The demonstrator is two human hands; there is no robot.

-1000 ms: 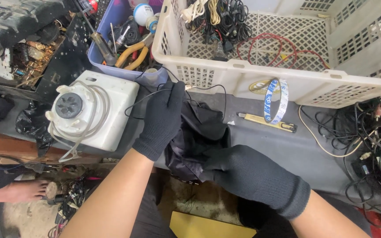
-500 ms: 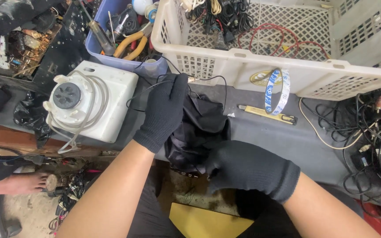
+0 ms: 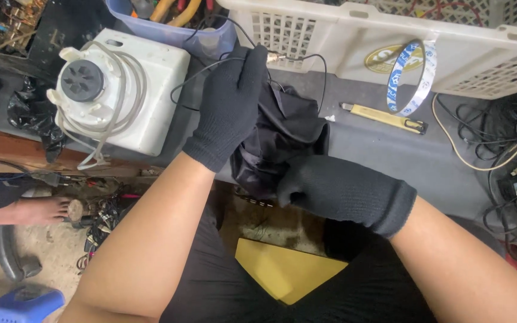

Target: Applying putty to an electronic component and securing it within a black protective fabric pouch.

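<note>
Oval gold label (image 3: 390, 58) on white basket (image 3: 480, 54) front wall; blue-white printed strap (image 3: 412, 78) hanging beside.

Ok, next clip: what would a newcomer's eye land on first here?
Two black-gloved hands at centre: the left hand pinches a thin black wire, the right hand grips a crumpled black cloth between them. To the left sits a white appliance wrapped in its cord; a white plastic basket spans the top.

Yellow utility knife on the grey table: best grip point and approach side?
Grip the yellow utility knife across the middle of its long, flat handle, coming from above. It lies flat and free on the grey table, with its dark tip toward the right; keep off that end.
</note>
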